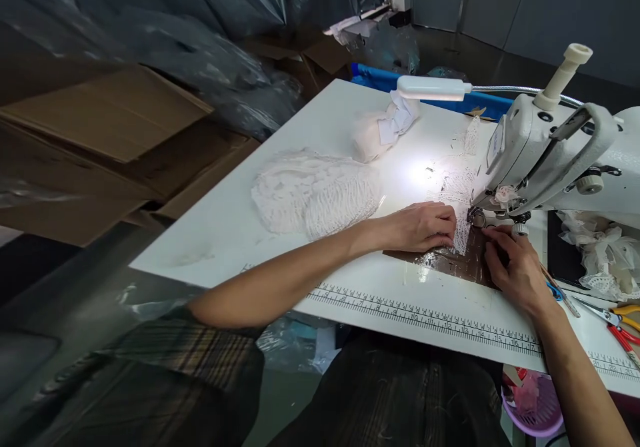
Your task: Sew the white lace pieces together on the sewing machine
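Observation:
A white sewing machine [540,160] stands at the right, its presser foot over white lace trim [461,232]. My left hand [425,227] lies just left of the needle area, its fingers curled down on the edge of the lace. My right hand [517,267] is on the other side of the presser foot, with thumb and forefinger drawn together close to it. Whatever is between those right fingertips is too small to make out. Beneath both hands is a brown plate [440,264] on the table.
Two bundles of white lace [320,190] lie on the white table [200,250], and a pale wrapped bundle [385,127] sits behind. Yellow-handled scissors [607,314] rest at the right. A lamp [433,88] lights the table. Cardboard boxes [105,114] stand left; a purple basket [537,410] is below.

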Tool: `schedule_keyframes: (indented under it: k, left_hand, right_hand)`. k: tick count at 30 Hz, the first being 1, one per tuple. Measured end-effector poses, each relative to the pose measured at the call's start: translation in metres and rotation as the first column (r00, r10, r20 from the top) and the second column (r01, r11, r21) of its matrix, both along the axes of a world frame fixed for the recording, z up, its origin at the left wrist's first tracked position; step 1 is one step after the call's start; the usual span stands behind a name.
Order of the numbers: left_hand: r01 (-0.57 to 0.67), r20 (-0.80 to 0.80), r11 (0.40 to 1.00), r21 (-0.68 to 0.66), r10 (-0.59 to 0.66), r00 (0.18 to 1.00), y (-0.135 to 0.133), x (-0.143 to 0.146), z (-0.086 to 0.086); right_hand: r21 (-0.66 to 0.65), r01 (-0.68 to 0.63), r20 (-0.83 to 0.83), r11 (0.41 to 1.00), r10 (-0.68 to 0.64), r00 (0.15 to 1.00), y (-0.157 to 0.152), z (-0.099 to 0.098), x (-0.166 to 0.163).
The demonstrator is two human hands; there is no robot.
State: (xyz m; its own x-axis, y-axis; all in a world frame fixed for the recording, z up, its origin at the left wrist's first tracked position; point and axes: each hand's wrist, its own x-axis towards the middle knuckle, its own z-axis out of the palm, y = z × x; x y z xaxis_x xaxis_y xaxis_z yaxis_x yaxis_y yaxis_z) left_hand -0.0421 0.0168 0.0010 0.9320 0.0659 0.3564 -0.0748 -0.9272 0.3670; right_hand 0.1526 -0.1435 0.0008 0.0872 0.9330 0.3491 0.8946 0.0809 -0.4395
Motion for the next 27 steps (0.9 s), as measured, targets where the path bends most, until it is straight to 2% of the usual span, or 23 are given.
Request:
schedule_keyframes:
  k: [4, 10, 12, 14, 18, 21, 27]
  left_hand:
    - [-0.028, 0.068, 0.999, 0.04, 0.025, 0.997, -0.004, 0.001, 0.002]
    - [-0.019, 0.212, 0.985, 0.171, -0.018, 0.977, -0.012, 0.006, -0.001]
    - [-0.041, 0.245, 0.989, 0.14, 0.005, 0.97, -0.012, 0.007, -0.001]
    - [-0.058, 0.305, 0.997, 0.052, 0.039, 0.952, -0.011, 0.007, 0.0]
    - [-0.053, 0.425, 0.997, -0.052, 0.07, 0.903, -0.007, 0.008, 0.002]
    - [-0.002, 0.404, 0.999, -0.035, 0.016, 0.914, -0.006, 0.008, 0.002]
    - [0.024, 0.229, 0.995, 0.101, -0.047, 0.972, -0.006, 0.009, -0.005]
  right_hand:
    - [0.019, -0.144, -0.112, 0.989, 0.145, 0.983, 0.004, 0.0, -0.012]
    - [0.063, -0.117, -0.118, 0.991, 0.123, 0.985, 0.011, -0.003, -0.019]
    - [0.097, -0.095, -0.085, 0.991, 0.103, 0.991, 0.01, -0.003, -0.016]
    - [0.094, -0.088, -0.007, 0.992, 0.089, 0.996, 0.008, -0.003, -0.013]
    - [0.024, -0.179, 0.205, 0.984, 0.171, 0.964, 0.006, -0.005, -0.009]
    - [0.021, -0.227, 0.245, 0.974, 0.216, 0.945, 0.006, -0.006, -0.008]
    - [-0.02, -0.268, 0.139, 0.963, 0.268, 0.953, 0.002, -0.006, -0.007]
